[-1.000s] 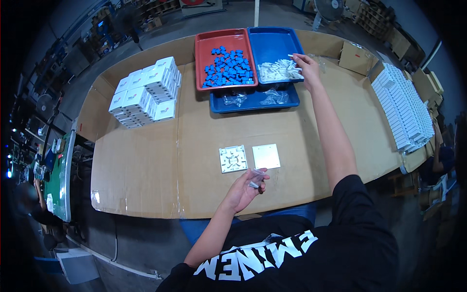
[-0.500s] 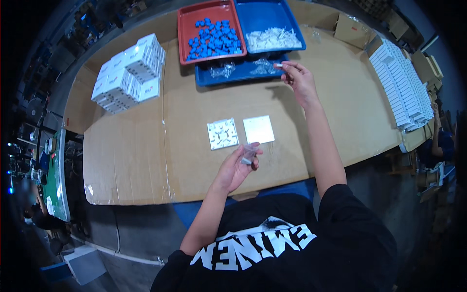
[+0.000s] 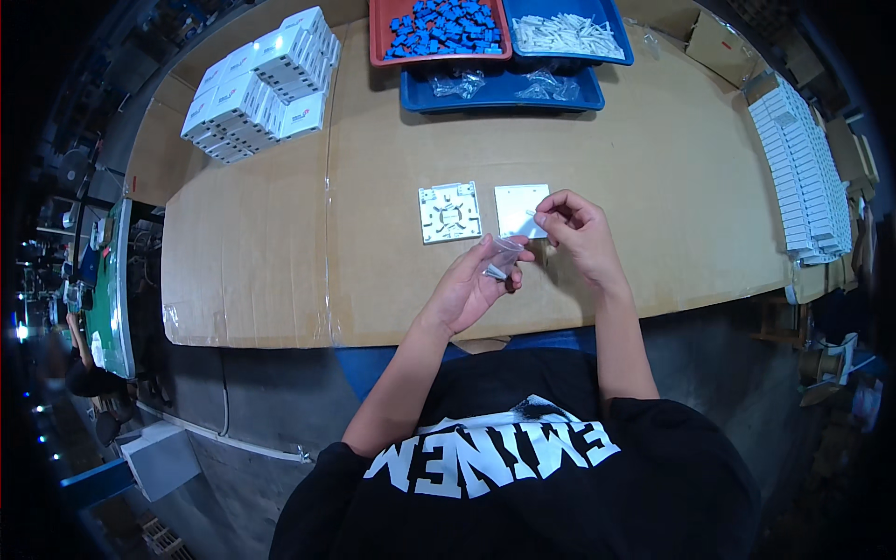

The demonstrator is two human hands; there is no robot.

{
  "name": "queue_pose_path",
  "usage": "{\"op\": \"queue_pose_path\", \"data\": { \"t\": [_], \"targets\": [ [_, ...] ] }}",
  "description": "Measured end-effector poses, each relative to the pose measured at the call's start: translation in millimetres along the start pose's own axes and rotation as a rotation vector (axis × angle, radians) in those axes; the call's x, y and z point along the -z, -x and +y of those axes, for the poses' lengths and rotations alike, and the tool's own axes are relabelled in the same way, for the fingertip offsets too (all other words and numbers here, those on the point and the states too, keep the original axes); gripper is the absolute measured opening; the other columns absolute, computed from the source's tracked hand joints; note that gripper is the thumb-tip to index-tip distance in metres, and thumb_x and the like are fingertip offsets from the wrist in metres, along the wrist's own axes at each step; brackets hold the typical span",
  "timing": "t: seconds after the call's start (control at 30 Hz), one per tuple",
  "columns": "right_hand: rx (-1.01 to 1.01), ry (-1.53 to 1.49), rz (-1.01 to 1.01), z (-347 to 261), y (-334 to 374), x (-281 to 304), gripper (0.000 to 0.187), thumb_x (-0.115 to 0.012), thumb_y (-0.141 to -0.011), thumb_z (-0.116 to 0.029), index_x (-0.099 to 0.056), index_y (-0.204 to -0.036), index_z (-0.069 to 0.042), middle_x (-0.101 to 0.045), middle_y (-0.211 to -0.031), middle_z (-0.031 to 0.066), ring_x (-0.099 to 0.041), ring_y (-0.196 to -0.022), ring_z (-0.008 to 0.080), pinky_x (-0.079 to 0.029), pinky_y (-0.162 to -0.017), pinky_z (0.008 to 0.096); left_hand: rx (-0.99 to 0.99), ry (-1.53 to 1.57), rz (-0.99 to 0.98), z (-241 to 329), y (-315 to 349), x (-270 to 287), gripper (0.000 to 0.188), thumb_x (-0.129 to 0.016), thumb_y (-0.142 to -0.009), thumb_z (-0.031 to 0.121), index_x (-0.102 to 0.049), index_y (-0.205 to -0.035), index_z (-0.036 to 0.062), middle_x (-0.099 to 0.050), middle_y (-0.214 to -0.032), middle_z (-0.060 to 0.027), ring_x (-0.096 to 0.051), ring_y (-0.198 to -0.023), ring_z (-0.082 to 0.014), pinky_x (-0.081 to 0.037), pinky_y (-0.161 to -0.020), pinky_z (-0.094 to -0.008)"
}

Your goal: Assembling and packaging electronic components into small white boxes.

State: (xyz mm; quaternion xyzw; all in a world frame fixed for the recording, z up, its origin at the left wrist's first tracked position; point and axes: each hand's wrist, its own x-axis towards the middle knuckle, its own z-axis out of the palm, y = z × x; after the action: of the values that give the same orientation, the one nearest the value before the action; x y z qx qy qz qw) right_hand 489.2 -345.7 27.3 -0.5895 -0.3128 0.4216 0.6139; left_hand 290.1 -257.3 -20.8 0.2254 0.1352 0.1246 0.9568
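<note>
My left hand (image 3: 469, 291) holds a small clear plastic bag (image 3: 505, 252) upright, its mouth open and a small pale piece showing low inside. Just right of the bag's mouth, my right hand (image 3: 581, 237) pinches a small white stick-like piece (image 3: 532, 215) between thumb and fingers. Beyond my hands, two square white plastic parts lie side by side on the cardboard-covered table. The left one is a tray-like base (image 3: 451, 213) with moulded clips inside; the right one is a flat plain cover (image 3: 519, 200), partly hidden by my right fingers.
At the back stand a red tray (image 3: 375, 37) of blue pieces and a blue tray (image 3: 627, 51) of white stick-like pieces. Below them a lower blue tray (image 3: 504, 101) holds clear bags. White boxes (image 3: 252, 93) are stacked left, and rows of white parts (image 3: 798, 168) right.
My right hand has come back from beside the trays toward the bag, carrying the small white piece. My left hand still holds the bag. The whole view has shifted, with the trays now higher.
</note>
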Motion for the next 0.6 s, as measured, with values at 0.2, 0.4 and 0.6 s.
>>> {"op": "queue_pose_path", "data": {
  "t": [0.2, 0.4, 0.6],
  "targets": [
    [0.067, 0.112, -0.087, -1.1, 6.1, -4.0, 0.021, -0.073, -0.096, -0.007, -0.074, -0.116, -0.003, -0.064, -0.086, -0.0038, -0.051, -0.073, 0.0010, -0.040, -0.064, 0.0193, -0.018, -0.010, -0.004, -1.9, 1.0, 0.9, 0.054, -0.040, -0.113, 0.043, -0.054, -0.140, -0.0007, -0.068, -0.117, -0.0107, -0.063, -0.093, -0.0185, -0.051, -0.087, -0.0345],
    [-0.035, 0.264, -0.211, -19.9, 3.7, -4.0, 0.012, -0.073, -0.095, -0.006, -0.075, -0.106, 0.000, -0.064, -0.088, -0.0024, -0.054, -0.075, 0.0030, -0.043, -0.065, 0.0222, -0.026, -0.020, -0.016, -0.4, -2.1, 0.3, 0.046, -0.041, -0.113, 0.040, -0.057, -0.135, 0.0021, -0.068, -0.118, -0.0117, -0.063, -0.093, -0.0176, -0.052, -0.086, -0.0341],
    [0.141, 0.548, -0.409, -33.2, -7.1, -7.0, 0.011, -0.074, -0.092, -0.006, -0.074, -0.100, 0.001, -0.066, -0.092, 0.0021, -0.058, -0.071, 0.0090, -0.047, -0.066, 0.0271, -0.011, -0.030, -0.022, -1.3, 0.7, 1.7, 0.045, -0.042, -0.113, 0.040, -0.058, -0.133, 0.0035, -0.068, -0.116, -0.0120, -0.063, -0.092, -0.0171, -0.052, -0.087, -0.0338]
  ]
}}
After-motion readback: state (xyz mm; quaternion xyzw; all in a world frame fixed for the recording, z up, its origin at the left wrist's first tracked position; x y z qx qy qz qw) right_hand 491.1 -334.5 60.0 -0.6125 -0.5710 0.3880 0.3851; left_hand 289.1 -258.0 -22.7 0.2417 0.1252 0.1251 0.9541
